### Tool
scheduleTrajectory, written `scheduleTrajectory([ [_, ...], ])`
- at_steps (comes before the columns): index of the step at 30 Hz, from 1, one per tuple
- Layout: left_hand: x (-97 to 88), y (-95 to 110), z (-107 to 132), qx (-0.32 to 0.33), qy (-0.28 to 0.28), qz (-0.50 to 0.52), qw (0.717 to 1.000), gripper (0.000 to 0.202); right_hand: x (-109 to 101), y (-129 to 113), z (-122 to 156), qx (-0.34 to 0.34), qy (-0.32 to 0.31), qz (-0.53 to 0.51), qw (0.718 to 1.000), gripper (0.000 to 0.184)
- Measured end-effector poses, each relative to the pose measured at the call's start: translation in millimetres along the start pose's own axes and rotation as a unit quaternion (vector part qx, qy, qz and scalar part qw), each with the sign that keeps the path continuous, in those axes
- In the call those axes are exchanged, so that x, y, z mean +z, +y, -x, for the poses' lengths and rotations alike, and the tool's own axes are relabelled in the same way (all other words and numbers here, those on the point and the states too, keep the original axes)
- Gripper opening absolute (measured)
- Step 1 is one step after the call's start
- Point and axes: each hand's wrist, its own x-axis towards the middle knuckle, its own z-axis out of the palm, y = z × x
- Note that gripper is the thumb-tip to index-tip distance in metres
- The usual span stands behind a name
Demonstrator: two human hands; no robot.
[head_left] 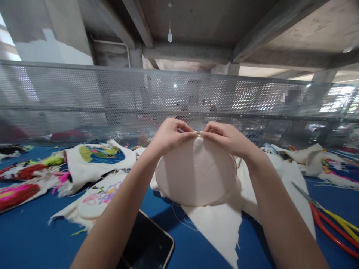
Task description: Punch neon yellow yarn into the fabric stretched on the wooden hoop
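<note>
A round embroidery hoop [236, 172] stands tilted up on the table, with plain white cloth [200, 173] stretched across it. One corner of the cloth hangs below the hoop onto the blue surface. At the hoop's top edge, my left hand [175, 135] pinches one side of the small metal fastening. My right hand [221, 136] pinches its other side, fingertips close to the left ones. Both hands are closed on the hoop's top; the exact grip on the screw is partly hidden by the fingers.
A phone [151, 243] lies under my left forearm. Red and yellow scissors [322, 215] lie at the right. Embroidered cloths [102, 155] and coloured yarn [30, 170] cover the left of the blue table [28, 239]. A perforated metal screen [112, 93] rises behind it.
</note>
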Motion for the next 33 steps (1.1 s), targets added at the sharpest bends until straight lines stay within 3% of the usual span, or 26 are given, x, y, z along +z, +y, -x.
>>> scheduleTrajectory([
  [6, 0.3, -0.4, -0.8, -0.012, 0.003, -0.005, 1.0, 0.027, 2.4, -0.1, -2.3, -0.009, 0.005, 0.041, 0.999, 0.032],
  [13, 0.4, 2.2, 0.9, 0.007, 0.002, -0.021, 1.0, 0.026, 1.4, 2.4, 1.9, 0.043, 0.0, -0.056, 0.997, 0.027],
  [20, 0.0, 2.6, -0.1, -0.003, 0.005, -0.022, 1.0, 0.025, 7.0, 5.6, -4.6, -0.004, 0.033, 0.04, 0.999, 0.03],
  [24, -0.3, -0.6, -1.7, 0.008, 0.005, -0.021, 1.0, 0.024, 7.6, 4.9, -4.2, -0.006, 0.02, 0.027, 0.999, 0.033],
  [29, -0.2, -0.7, -1.6, -0.001, 0.008, -0.019, 1.0, 0.025, 7.0, 5.3, -1.3, 0.055, -0.023, -0.035, 0.998, 0.03],
  [33, -1.1, 1.4, -0.5, -0.005, 0.01, -0.022, 1.0, 0.023, 7.6, 4.2, -3.7, 0.018, 0.006, 0.011, 1.0, 0.03],
])
